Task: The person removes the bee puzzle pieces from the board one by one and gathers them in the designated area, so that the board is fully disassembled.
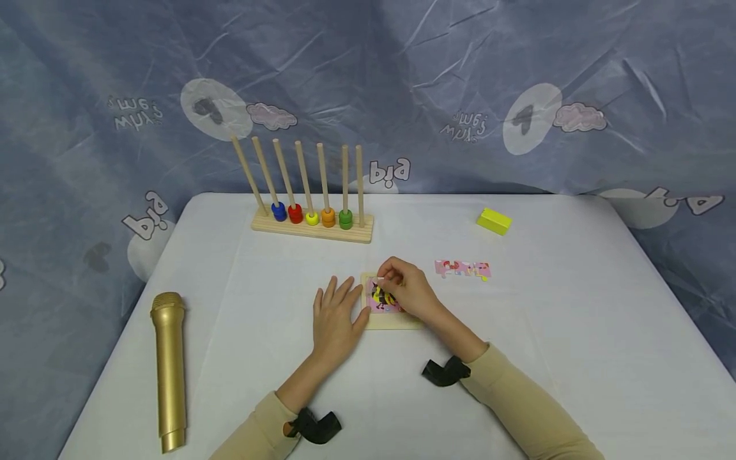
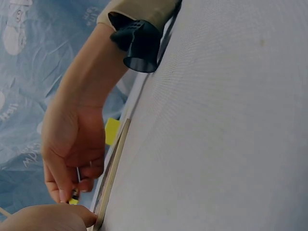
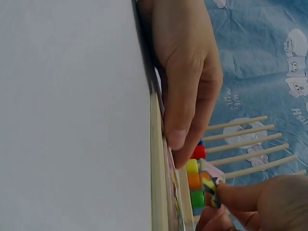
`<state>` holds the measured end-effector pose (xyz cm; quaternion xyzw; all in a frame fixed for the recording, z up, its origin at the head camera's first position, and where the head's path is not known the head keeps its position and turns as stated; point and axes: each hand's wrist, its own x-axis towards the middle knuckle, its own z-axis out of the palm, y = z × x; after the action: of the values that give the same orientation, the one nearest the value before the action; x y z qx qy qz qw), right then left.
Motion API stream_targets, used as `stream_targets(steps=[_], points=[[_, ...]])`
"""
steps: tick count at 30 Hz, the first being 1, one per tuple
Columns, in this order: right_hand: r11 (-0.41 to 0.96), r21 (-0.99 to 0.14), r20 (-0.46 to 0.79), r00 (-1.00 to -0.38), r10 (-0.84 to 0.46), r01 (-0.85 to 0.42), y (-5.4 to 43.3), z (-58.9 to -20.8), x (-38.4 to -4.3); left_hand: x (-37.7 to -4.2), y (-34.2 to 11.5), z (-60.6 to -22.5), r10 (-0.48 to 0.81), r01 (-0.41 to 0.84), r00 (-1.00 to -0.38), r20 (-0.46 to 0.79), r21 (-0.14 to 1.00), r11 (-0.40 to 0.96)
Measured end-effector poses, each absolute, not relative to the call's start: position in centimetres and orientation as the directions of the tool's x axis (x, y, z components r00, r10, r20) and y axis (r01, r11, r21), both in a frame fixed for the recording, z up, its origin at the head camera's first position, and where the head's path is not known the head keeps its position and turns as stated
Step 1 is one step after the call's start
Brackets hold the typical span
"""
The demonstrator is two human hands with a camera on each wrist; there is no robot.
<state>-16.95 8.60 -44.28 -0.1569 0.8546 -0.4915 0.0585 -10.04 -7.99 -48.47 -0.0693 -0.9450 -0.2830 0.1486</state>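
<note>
A small wooden tray puzzle [image 1: 393, 323] lies on the white table, with a pink picture of a yellow-and-black bee [image 1: 379, 301] inside its frame. My right hand [image 1: 409, 291] is over its upper right part. In the right wrist view, thumb and fingers pinch a small puzzle piece [image 3: 210, 185], pink with yellow and black, tilted above the tray. My left hand [image 1: 335, 324] lies with fingers spread at the tray's left side, its thumb and fingertips touching the frame. Part of the picture is hidden under my right hand.
A pink strip of puzzle pieces [image 1: 462, 269] lies right of the tray. Behind it is a yellow block [image 1: 494, 221]. A wooden peg rack [image 1: 313, 231] with coloured rings stands at the back left. On the far left lies a gold microphone [image 1: 170, 374].
</note>
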Motion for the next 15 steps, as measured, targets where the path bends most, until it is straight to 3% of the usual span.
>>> stream_targets(steps=[15], points=[[0.489, -0.868, -0.027, -0.976, -0.218, -0.085, 13.2, -43.4, -17.3, -10.1, -8.0, -48.7, 0.039, 0.211, -0.947, 0.319, 0.525, 0.825]])
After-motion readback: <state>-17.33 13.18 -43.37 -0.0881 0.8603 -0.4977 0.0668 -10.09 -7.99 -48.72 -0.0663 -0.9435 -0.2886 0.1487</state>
